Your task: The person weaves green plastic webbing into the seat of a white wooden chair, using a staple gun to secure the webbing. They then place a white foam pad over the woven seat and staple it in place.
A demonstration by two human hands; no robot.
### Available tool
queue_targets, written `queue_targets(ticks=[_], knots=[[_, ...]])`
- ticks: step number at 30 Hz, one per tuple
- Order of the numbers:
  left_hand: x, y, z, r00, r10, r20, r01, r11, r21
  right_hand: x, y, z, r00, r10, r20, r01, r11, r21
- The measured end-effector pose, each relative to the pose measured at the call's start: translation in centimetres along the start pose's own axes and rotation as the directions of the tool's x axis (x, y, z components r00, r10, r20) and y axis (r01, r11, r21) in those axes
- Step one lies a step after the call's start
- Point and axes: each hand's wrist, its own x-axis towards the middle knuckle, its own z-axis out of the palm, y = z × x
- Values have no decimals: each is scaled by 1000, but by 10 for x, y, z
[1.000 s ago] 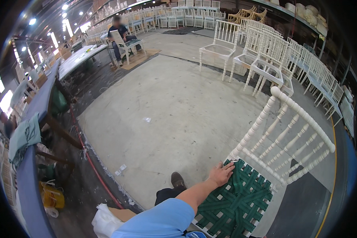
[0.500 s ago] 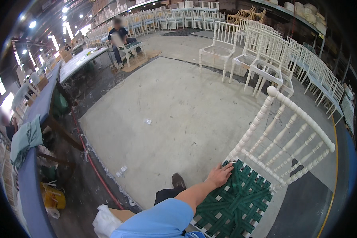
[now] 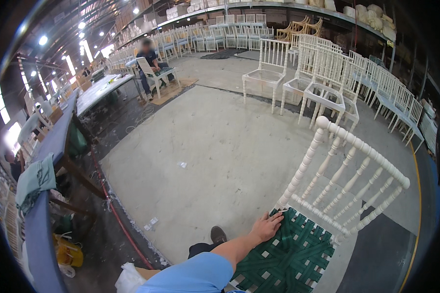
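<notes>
Your left hand on green seat webbing, white chair, near back corner; what's under your fingers is hidden. Farther ahead, more white chairs. To your left, table, pale green cloth draped over. 1 person seated beyond.

Near R, 1 hand & 1 green-seat chair are showing, plus 1 shoe. L side's showing 2 tables, 2 ppl, 1 yellow bucket. Far chairs are overlapping, count unclear.
</notes>
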Motion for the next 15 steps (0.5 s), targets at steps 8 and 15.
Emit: queue_targets(ticks=[8,15], knots=[[0,1,-1,998,-29,52,30,999,-24,-4,-1,1,999,31,-23,-31,999,-19],[1,0,1,999,-17,45,19,999,-36,-2,-2,0,1000,-6,-10,6,1000,-23]])
